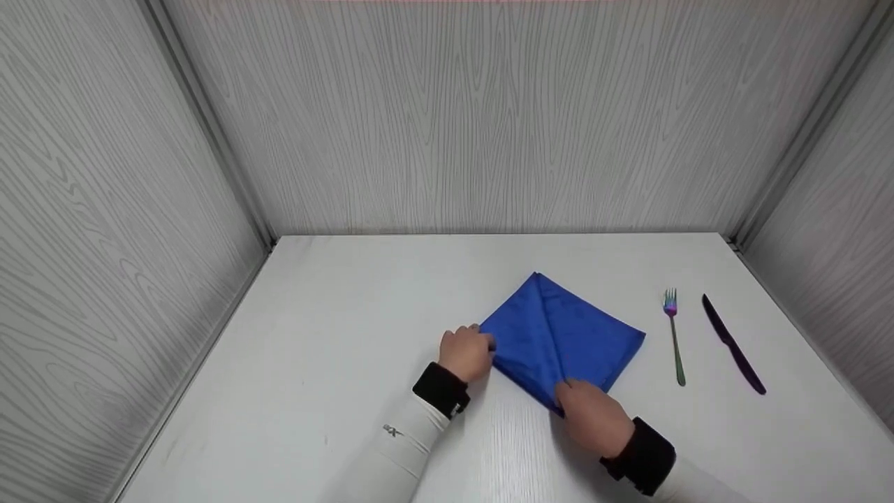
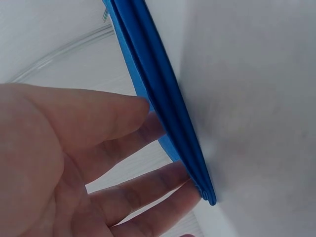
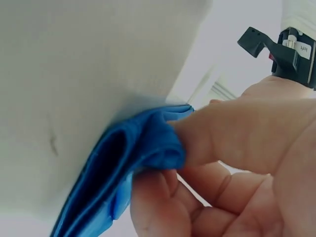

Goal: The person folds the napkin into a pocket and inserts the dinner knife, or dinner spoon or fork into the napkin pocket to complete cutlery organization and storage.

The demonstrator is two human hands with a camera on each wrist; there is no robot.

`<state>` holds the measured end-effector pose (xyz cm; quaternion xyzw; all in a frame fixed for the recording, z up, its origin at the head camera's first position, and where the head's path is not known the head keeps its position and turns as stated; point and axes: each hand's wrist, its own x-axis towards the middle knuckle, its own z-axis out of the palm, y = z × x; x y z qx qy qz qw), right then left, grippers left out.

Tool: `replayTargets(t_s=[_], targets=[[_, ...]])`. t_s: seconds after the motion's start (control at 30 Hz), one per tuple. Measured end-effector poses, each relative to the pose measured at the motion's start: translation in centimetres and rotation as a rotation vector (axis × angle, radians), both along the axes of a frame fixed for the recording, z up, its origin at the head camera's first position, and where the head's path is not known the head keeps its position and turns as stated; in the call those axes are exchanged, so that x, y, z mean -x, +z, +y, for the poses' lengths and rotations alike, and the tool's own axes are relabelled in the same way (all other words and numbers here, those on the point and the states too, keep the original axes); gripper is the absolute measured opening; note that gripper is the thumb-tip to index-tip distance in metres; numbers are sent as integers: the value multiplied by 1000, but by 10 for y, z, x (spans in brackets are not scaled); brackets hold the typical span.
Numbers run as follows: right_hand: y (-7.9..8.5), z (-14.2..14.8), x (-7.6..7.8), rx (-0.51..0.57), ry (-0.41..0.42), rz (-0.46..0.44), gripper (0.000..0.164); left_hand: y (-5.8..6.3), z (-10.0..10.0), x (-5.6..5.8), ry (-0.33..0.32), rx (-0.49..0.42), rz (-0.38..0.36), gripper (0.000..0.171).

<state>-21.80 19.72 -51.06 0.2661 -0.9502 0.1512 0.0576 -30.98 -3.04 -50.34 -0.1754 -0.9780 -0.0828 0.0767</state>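
Observation:
A blue cloth napkin (image 1: 590, 328), folded in layers, lies as a rough diamond on the white table, with a loose fold running down its middle. At its left corner my left hand (image 1: 466, 353) holds the layered edge (image 2: 158, 89) between thumb and fingers. My right hand (image 1: 594, 416) pinches the near corner, where thumb and index finger bunch the cloth (image 3: 148, 138) in the right wrist view. Part of that corner is hidden behind the right fingers.
Right of the napkin lies a fork (image 1: 675, 342) with a rainbow sheen, tines pointing away. Farther right is a dark purplish knife (image 1: 730, 342). Grey wood-grain panels (image 1: 447, 126) enclose the white table (image 1: 349, 300) at the back and both sides.

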Motion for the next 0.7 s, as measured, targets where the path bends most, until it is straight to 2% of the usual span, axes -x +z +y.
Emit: replayTargets(t_s=[0.27, 0.47, 0.7], targets=[[5, -5, -8, -58, -11, 33, 22, 1, -1, 3, 35, 2, -18, 15], [2, -8, -16, -137, -13, 141, 19, 0, -2, 3, 35, -16, -25, 15], [0, -10, -23, -203, 21, 262, 24, 0, -2, 3, 45, -39, -46, 17]])
